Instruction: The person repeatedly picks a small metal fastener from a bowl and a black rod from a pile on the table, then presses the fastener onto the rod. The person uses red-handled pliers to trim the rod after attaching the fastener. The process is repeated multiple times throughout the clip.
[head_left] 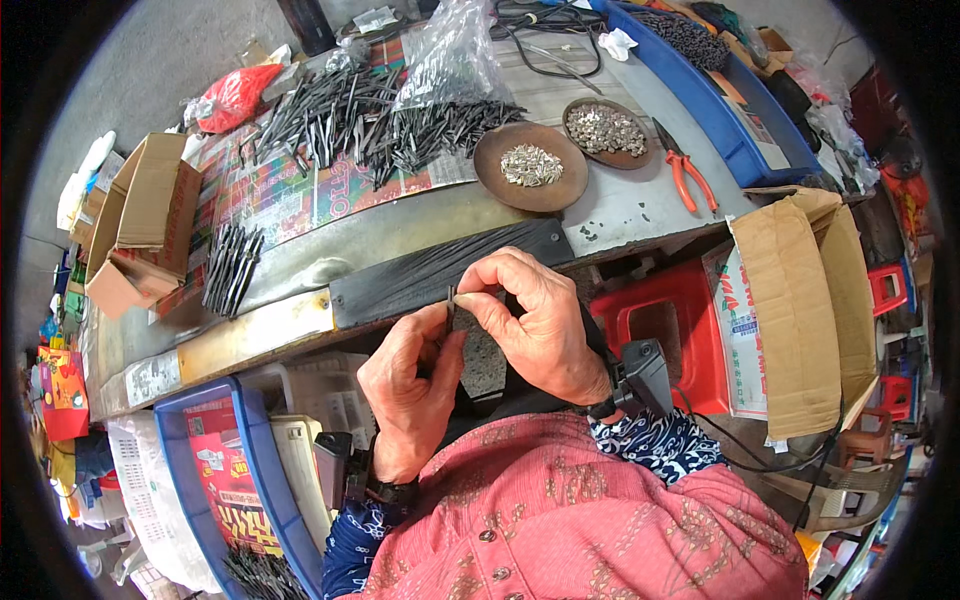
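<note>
My left hand (pixel 408 385) is closed, its thumb and fingers pinching a thin dark strip (pixel 450 312) that stands upright in front of the table edge. My right hand (pixel 535 325) comes from the other side, thumb and forefinger pressed together against the strip's upper end. Whatever small thing may sit between those right fingertips is too small to make out. Beyond the hands, a brown round dish (pixel 487 180) holds short silvery pins (pixel 531 165). A second dish beside it carries small rounded metal parts (pixel 607 130). Many slim black pieces (pixel 340 115) are heaped farther back.
Orange-handled pliers (pixel 688 178) lie right of the dishes. A neat bunch of black pieces (pixel 233 270) is near an open carton (pixel 150 215). Blue bins (pixel 255 440) stand below left and back right. A red stool (pixel 690 310) and cardboard box (pixel 790 310) are at right.
</note>
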